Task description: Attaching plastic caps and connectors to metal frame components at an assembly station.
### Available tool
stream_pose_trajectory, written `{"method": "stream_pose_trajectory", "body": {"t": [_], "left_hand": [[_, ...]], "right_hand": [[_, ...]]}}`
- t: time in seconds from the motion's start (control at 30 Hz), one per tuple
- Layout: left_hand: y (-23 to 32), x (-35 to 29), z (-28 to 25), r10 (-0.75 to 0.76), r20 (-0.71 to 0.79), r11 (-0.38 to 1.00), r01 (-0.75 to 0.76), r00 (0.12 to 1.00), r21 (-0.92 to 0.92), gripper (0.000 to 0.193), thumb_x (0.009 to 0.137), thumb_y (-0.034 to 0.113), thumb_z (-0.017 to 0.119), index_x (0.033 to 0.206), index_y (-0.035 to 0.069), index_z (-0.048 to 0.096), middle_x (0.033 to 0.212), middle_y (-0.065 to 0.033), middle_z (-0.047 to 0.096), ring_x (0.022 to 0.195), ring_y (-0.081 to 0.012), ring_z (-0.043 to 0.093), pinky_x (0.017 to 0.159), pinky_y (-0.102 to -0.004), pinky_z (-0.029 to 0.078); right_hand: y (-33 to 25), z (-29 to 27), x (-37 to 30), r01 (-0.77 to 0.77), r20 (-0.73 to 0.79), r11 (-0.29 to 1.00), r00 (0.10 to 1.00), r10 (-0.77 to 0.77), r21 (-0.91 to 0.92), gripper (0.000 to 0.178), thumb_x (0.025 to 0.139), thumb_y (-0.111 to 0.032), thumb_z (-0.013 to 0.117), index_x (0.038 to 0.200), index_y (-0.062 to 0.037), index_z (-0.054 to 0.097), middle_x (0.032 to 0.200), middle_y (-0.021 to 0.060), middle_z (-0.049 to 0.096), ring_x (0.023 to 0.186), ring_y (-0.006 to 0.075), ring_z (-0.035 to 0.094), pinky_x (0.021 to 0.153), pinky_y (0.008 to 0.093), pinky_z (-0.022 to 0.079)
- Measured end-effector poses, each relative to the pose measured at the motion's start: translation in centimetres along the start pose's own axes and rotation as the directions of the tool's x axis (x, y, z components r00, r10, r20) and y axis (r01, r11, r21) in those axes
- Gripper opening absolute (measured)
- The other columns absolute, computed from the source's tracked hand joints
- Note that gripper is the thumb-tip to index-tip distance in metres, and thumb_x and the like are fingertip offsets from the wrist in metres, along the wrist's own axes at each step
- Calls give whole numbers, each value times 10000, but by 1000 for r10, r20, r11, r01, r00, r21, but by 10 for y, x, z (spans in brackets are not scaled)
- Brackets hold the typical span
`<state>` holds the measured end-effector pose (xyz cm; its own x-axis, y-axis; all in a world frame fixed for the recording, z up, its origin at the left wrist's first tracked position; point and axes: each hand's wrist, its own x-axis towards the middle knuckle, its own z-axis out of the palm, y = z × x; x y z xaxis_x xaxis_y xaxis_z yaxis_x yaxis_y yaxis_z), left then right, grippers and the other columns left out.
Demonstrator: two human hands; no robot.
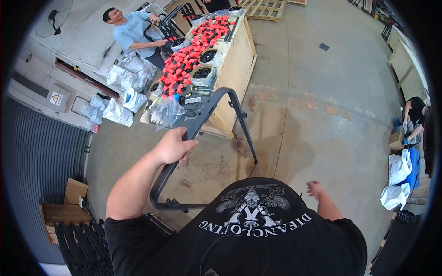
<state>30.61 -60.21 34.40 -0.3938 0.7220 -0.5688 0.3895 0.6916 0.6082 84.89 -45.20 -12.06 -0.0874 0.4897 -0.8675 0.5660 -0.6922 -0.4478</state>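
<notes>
we stand on one concrete floor [331, 152] that fills most of the view. at twelve o'clock we have one wooden crate [239, 69], its top crowded, and past it, nearer half past twelve, one pallet [264, 10]. we count two other people clearly: one in light blue [133, 37] at eleven o'clock, behind the crate, and one in black [416, 110] at three o'clock.

our one black metal frame [201, 117] is just left of the centre, tilted, its upper bend overlapping the crate's near end in our view; we cannot tell whether they touch. at half past three we see two white sacks [399, 166], one just beside the other.

on the crate we make out at least six tubs [202, 76] of small black parts. our left hand [171, 147], at nine o'clock, is wrapped around one tube of the frame; our right hand [315, 189], at four o'clock, hangs well apart from it, fingers loosely spread. the smallest, the red-and-black pieces [193, 48], are too many to count.
</notes>
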Motion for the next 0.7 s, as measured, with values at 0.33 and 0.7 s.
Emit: {"method": "stream_pose_trajectory", "body": {"t": [0.33,0.7], "left_hand": [[22,181,-39,218,-34,959,-220,975,-178,256,972,137,606,1092,-65,505,681,-90,587,490,-175,581,448,-340,485],[69,348,-140,246,-56,926,-252,968,-280,232,962,121,599,1051,-65,494,677,-98,572,469,-184,569,408,-351,469]], "right_hand": [[-98,-26,-11,60,-268,997,962,-46,45,369,917,-244,652,1228,-49,608,941,89,666,738,203,653,590,339,518],[-103,17,-20,-107,-341,993,936,84,-50,354,918,-257,649,1180,-24,605,870,107,654,685,213,641,520,371,498]]}}
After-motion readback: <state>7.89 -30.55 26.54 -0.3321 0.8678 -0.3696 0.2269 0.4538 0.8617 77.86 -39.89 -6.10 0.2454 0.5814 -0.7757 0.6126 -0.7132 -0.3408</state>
